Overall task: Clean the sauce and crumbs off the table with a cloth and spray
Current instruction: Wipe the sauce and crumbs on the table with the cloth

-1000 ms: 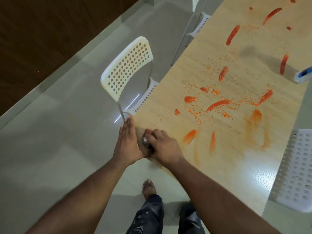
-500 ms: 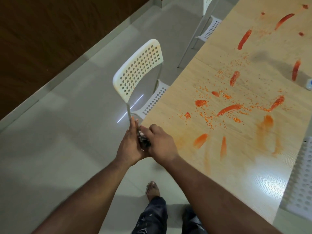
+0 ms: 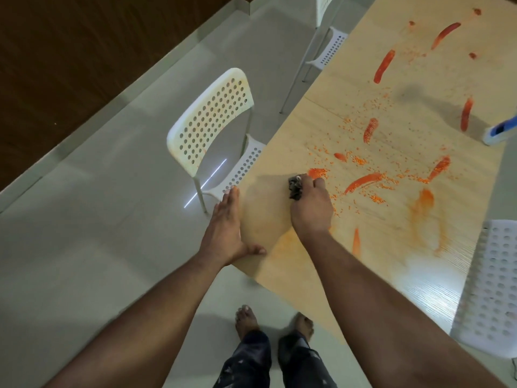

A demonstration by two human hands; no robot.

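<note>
A light wooden table [image 3: 372,275] carries red sauce streaks [image 3: 362,182] and scattered orange crumbs [image 3: 361,161]. My right hand [image 3: 310,204] is on the tabletop, shut on a dark crumpled cloth [image 3: 295,187] that sticks out at its left side, right beside a sauce blob. My left hand [image 3: 225,228] lies flat and open along the table's left edge, thumb on the top. A white and blue spray bottle [image 3: 499,134] shows partly at the right edge. Faint orange smears [image 3: 423,208] mark wiped spots.
A white perforated chair [image 3: 209,121] stands at the table's left side, another chair [image 3: 326,51] farther back, and a third chair [image 3: 489,289] at the right. My bare feet [image 3: 246,320] stand on the pale tiled floor below the table's near corner.
My right hand has moved with the cloth from the table's edge out onto the tabletop toward the sauce. My left hand has parted from it and now lies flat on the edge.
</note>
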